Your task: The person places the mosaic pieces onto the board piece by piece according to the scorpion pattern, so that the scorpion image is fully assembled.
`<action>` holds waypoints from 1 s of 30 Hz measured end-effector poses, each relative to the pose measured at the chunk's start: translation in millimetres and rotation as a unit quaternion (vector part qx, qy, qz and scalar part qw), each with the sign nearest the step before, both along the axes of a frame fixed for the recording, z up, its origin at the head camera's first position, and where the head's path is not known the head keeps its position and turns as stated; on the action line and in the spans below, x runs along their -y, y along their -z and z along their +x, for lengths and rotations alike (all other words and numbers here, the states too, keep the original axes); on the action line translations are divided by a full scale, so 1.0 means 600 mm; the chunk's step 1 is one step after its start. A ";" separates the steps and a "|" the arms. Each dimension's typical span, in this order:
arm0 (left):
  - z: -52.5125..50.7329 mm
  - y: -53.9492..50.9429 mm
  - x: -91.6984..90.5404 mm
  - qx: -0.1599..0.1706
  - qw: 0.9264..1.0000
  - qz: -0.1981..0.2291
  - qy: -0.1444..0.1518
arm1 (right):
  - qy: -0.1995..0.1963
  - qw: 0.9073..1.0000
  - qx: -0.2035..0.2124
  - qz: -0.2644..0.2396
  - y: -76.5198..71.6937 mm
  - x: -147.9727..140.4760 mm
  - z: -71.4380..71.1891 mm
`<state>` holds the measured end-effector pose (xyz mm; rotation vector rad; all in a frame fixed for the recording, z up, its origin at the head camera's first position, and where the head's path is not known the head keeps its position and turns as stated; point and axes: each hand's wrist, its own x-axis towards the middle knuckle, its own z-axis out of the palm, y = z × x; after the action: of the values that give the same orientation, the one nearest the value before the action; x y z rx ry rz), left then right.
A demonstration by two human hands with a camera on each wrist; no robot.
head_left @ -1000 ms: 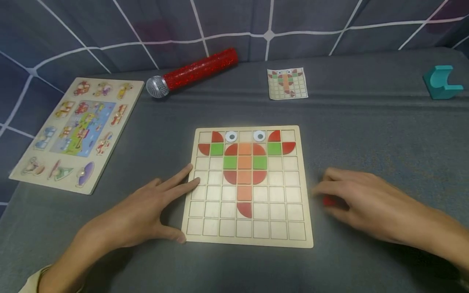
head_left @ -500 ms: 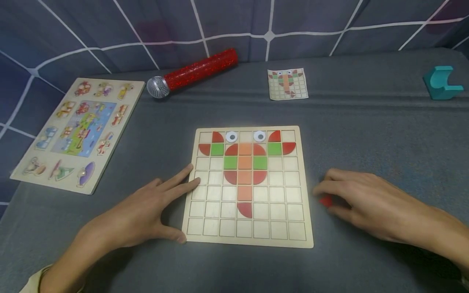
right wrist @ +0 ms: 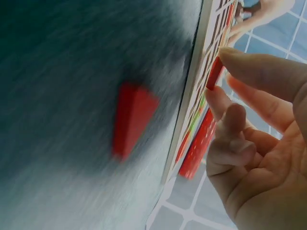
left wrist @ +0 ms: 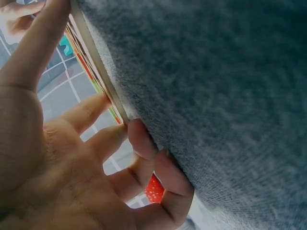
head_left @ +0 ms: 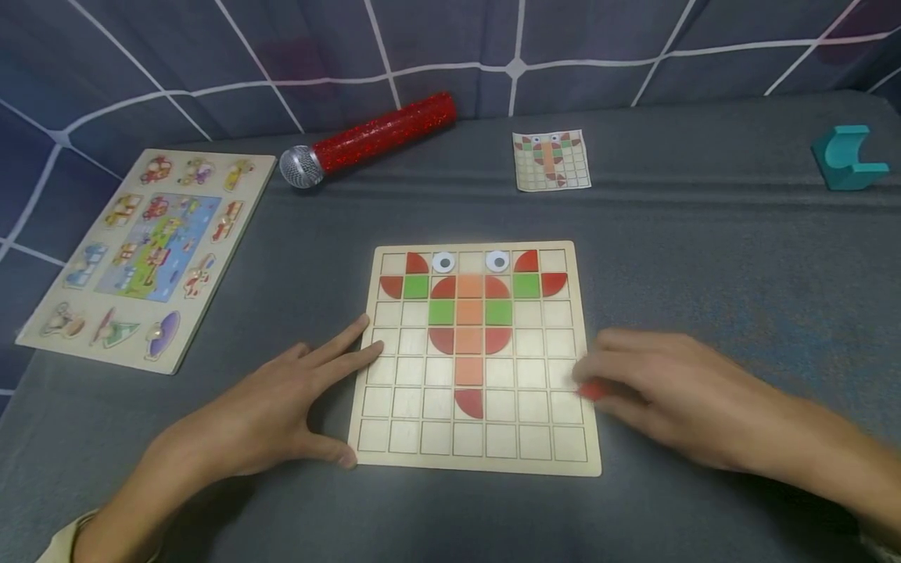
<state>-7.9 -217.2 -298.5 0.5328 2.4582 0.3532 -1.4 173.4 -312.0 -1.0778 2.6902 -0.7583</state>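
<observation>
A square wooden grid board point(head_left: 431, 438) lies on the grey cloth, with red quarter-round, green and orange square pieces and two eye pieces set in its upper and middle cells. My left hand point(head_left: 274, 414) rests at the board's left side, fingertips on its edge and thumb at the near corner. Above the board's right edge, my right hand point(head_left: 676, 399) pinches a small red piece point(right wrist: 215, 73) between thumb and fingers. Another red piece point(right wrist: 134, 120) lies on the cloth in the right wrist view; the right hand hides it from the head view.
A small printed pattern card point(head_left: 552, 161) lies beyond the board. Left of it is a red glittery microphone point(head_left: 373, 141). At far left lies a wooden picture puzzle point(head_left: 151, 250), and a teal curved block point(head_left: 848, 159) stands at far right. A dark checked curtain point(head_left: 450, 47) hangs behind.
From beside the board, my right hand has moved left with the red piece, to over the board's right edge. The left hand has stayed in place.
</observation>
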 end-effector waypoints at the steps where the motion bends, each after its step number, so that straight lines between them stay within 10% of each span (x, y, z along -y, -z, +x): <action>1: 0.000 0.000 0.000 0.000 1.000 -0.001 0.000 | -0.007 1.000 0.000 -0.006 0.000 0.007 0.000; 30: 0.002 0.000 0.001 -0.013 1.000 -0.001 0.005 | -0.126 0.991 -0.051 -0.021 0.012 0.124 0.003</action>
<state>-6.8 -217.8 -298.3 0.5522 2.4796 0.3425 0.5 99.0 -319.1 -1.4679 2.5577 -0.7359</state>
